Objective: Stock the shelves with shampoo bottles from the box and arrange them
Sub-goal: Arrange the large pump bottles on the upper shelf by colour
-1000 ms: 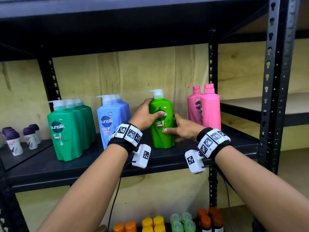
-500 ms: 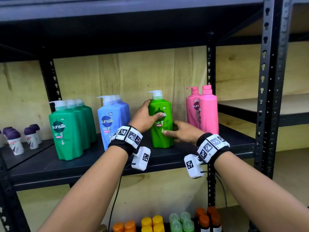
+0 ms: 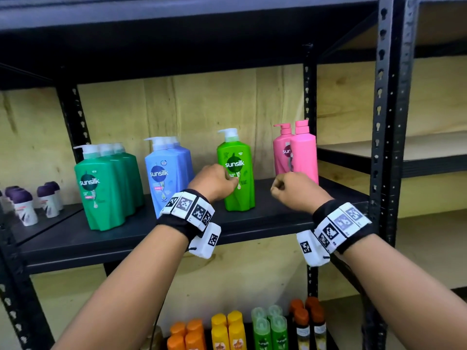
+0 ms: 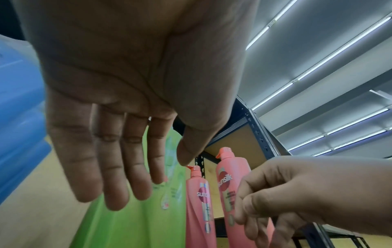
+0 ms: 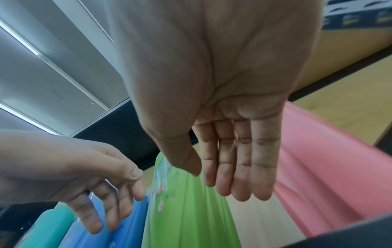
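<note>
Head view: bright, even light on plywood back & bottles (image 3: 235,170); underside of upper shelf (image 3: 177,46) dark, in shadow. Uprights bow w/ wide-angle distortion at edges. Wrist views: ceiling strip lights (image 4: 318,70) overhead, mild glare. Left hand (image 4: 127,83) & right hand (image 5: 222,83) fill frame, soft, motion-blurred; colours washed, bottles smeared at edges.

Our head cam looks down at the shelf (image 3: 156,238); both wrist cams peer up close past the palms, sharing the light green bottle (image 3: 236,173).

Rear dark green bottles (image 3: 126,173) largely hidden.
</note>
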